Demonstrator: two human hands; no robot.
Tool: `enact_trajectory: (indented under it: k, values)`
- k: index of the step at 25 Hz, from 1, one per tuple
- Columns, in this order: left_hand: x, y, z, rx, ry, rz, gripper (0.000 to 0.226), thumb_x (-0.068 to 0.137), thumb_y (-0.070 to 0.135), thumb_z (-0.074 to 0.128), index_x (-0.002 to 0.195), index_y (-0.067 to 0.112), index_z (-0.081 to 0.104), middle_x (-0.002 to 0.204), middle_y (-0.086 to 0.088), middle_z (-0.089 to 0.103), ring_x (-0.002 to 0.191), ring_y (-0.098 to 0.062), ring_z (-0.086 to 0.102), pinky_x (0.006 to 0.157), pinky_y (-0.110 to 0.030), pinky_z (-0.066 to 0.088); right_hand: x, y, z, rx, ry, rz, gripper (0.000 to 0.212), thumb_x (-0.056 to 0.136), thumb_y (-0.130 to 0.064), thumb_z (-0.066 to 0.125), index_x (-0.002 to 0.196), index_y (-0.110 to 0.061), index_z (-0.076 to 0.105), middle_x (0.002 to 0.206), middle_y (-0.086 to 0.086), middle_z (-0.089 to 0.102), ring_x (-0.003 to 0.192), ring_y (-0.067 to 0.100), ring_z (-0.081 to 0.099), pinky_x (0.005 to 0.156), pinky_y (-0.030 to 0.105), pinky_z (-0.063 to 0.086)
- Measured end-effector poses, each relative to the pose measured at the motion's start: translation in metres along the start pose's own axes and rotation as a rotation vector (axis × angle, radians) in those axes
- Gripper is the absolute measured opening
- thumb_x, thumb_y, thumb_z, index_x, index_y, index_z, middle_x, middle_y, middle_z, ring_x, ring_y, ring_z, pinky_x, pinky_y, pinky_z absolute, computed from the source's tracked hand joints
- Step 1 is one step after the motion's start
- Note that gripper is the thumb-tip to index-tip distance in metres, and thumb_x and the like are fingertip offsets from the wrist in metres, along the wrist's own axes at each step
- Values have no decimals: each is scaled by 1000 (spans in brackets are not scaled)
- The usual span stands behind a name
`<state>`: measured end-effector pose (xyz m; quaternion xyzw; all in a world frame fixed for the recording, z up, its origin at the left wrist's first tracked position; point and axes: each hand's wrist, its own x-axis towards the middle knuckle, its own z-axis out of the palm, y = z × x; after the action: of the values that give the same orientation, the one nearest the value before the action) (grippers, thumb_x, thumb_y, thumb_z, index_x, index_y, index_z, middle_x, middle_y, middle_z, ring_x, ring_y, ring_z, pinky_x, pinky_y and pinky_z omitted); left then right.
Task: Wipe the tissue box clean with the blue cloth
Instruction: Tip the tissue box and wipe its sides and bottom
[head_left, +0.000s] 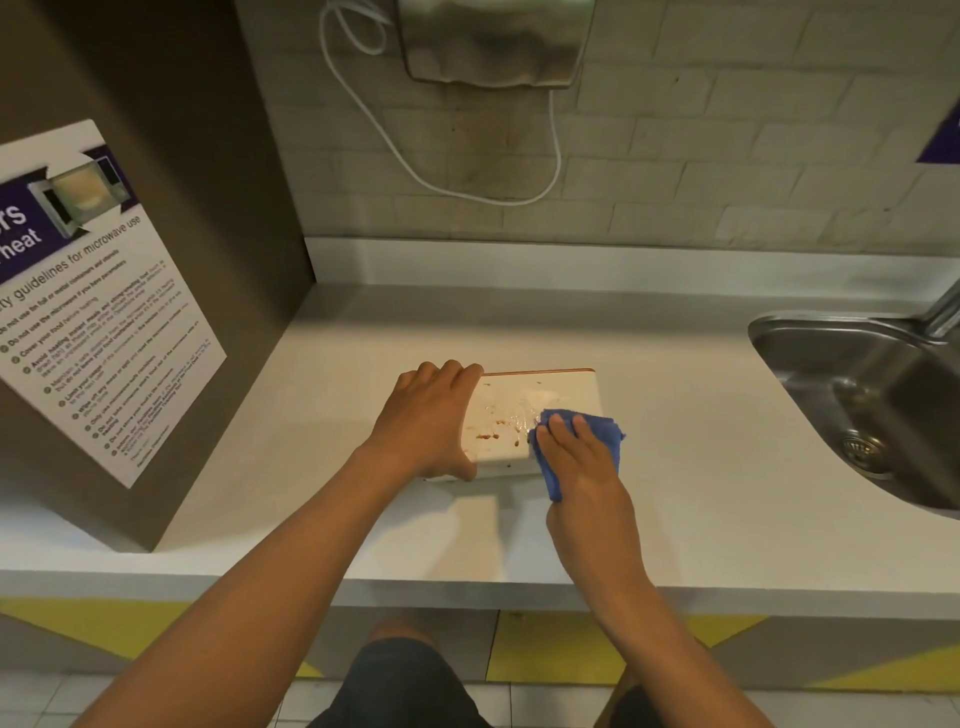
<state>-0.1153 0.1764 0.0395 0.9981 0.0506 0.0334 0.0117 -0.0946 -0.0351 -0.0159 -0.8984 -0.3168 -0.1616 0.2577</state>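
White laminate countertop (675, 467) runs wall to wall here, with a low upstand along its back edge and pale brick-pattern tile above that. Cream tissue box (511, 410) sits about mid-counter, closer to the front edge than the back, top smeared with brown spots and a wet streak. The person's left hand (431, 421) is clamped on the box's left end, fingers curled over the far edge and thumb wrapped round the near corner. The right hand (576, 457) presses the blue cloth (605, 431) onto the box's right side, fingers laid fairly flat over it; part of the cloth hangs off the near right corner.

Stainless sink (810, 338) is set into the counter's right end, tap (943, 306) just poking in. A brown cabinet side (208, 156) closes off the left end, carrying a microwave guidelines poster (104, 312). A metal hand dryer (493, 41) hangs on the wall with a white cable (395, 150) looping below it. Below the front edge, grey and yellow panels, tiled floor.
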Motion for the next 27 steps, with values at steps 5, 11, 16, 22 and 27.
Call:
enact_trajectory:
  k: [5,11,16,22,27]
  values:
    - [-2,0,-2,-6,-3,11,114,57,55,87,148,23,27,135,2,45,118,-23,42,101,-36,36,19,18,-17,27,22,95,61,71,16,68,128,-6,59,137,10,54,130,32,45,90,43,52]
    - [1,-1,0,-8,-3,-3,113,56,56,88,146,24,27,135,1,45,117,-23,43,100,-36,37,4,0,-1,-8,-20,-11,67,63,19,72,126,-2,60,133,14,57,127,33,50,103,48,41]
    - [-3,2,4,2,20,-1,115,55,56,88,147,23,27,135,2,44,119,-23,42,102,-36,35,19,22,-21,26,55,61,57,73,11,71,126,-6,60,133,10,57,126,30,50,96,35,44]
    - [-1,3,2,-6,10,-12,113,58,58,88,146,24,26,137,0,43,119,-23,43,102,-36,38,39,-15,1,94,36,21,46,76,8,69,121,1,62,125,17,61,120,36,55,98,48,48]
    - [-2,3,5,-9,31,-5,114,57,57,87,147,23,26,137,1,43,119,-23,42,102,-36,36,20,10,-20,104,49,39,46,77,6,71,121,-7,63,123,8,63,116,26,57,92,27,44]
